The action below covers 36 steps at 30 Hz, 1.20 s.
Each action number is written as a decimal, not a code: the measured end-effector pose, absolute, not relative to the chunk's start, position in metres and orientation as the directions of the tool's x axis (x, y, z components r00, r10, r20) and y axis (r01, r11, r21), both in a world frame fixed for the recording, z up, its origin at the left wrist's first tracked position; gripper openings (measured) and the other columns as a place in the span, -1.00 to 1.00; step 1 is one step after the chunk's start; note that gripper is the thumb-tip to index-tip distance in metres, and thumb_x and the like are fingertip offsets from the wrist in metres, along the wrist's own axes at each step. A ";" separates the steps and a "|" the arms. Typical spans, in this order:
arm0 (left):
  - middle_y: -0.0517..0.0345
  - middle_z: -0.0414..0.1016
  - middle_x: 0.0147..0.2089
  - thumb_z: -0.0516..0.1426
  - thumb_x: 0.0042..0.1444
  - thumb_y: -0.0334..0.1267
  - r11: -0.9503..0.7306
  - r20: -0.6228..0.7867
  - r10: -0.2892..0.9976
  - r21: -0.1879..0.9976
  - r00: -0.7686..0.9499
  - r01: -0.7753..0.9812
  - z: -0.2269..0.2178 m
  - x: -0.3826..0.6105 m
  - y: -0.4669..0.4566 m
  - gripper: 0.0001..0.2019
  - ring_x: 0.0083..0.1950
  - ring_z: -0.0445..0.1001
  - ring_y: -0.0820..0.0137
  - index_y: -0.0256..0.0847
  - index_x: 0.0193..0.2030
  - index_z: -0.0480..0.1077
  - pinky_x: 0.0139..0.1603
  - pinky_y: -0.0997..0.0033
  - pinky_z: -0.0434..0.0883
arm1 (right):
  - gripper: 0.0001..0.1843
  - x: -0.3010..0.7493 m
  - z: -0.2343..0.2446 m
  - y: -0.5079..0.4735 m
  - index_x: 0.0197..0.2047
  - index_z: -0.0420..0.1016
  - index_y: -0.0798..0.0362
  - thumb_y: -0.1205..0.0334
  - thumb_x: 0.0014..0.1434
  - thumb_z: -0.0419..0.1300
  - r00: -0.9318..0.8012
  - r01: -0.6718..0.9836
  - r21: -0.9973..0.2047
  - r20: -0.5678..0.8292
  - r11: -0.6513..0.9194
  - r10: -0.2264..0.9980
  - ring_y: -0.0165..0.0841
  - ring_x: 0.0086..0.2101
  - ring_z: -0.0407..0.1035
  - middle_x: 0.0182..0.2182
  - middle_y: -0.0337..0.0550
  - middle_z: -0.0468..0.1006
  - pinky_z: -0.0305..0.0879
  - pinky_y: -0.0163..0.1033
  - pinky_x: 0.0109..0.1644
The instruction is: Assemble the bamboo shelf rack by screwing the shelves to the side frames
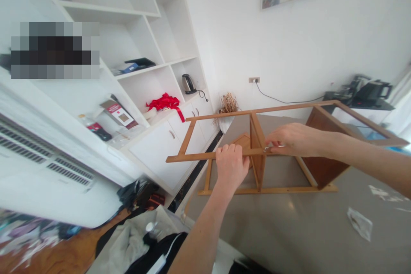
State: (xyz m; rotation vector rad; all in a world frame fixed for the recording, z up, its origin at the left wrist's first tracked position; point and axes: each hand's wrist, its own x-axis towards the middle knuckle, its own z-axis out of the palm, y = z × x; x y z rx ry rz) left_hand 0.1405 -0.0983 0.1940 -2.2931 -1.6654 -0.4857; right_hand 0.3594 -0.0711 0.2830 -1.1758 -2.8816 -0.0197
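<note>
A wooden shelf frame (218,115) lies on its side on the grey table (272,218), with slender rails and brown panels between them. My left hand (231,165) is closed around the near upper rail, its fingers over the top. Just right of it, my right hand (290,139) pinches a small, thin metal tool, which looks like a hex key (281,146). The tool's end meets the rail where a middle panel (257,167) joins it; the fingers partly hide it. A loose-looking wooden piece (242,140) shows behind the rail.
A small clear plastic bag (360,223) and white scraps (383,192) lie on the table at right. White shelving (150,130) stands at left, holding a steel kettle (188,84) and red ribbon (164,102). A black kettle (374,92) sits at the back right.
</note>
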 end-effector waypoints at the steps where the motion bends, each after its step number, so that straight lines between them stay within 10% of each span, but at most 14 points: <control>1: 0.02 0.46 -0.23 0.12 0.18 -0.18 -0.307 0.418 0.863 -0.017 0.286 0.952 0.194 0.141 -0.098 -0.88 -0.11 0.37 0.17 -0.18 -0.26 0.35 -0.10 0.15 0.20 | -0.76 0.361 0.282 -0.073 -0.26 0.56 -0.01 0.17 0.27 0.07 -0.695 0.719 -0.013 0.032 0.695 0.719 -0.32 -0.35 0.44 -0.38 -0.18 0.60 0.11 -0.31 -0.34; 36: 0.06 0.54 -0.26 0.10 0.16 -0.19 -0.309 0.403 0.877 0.061 0.260 0.949 0.201 0.144 -0.094 -0.87 -0.12 0.44 0.20 -0.18 -0.31 0.39 -0.12 0.19 0.17 | -0.76 0.349 0.267 -0.080 -0.38 0.54 0.02 0.24 0.26 0.08 -0.639 0.760 -0.006 0.174 0.650 0.749 -0.35 -0.34 0.39 -0.36 -0.20 0.54 0.00 -0.30 -0.40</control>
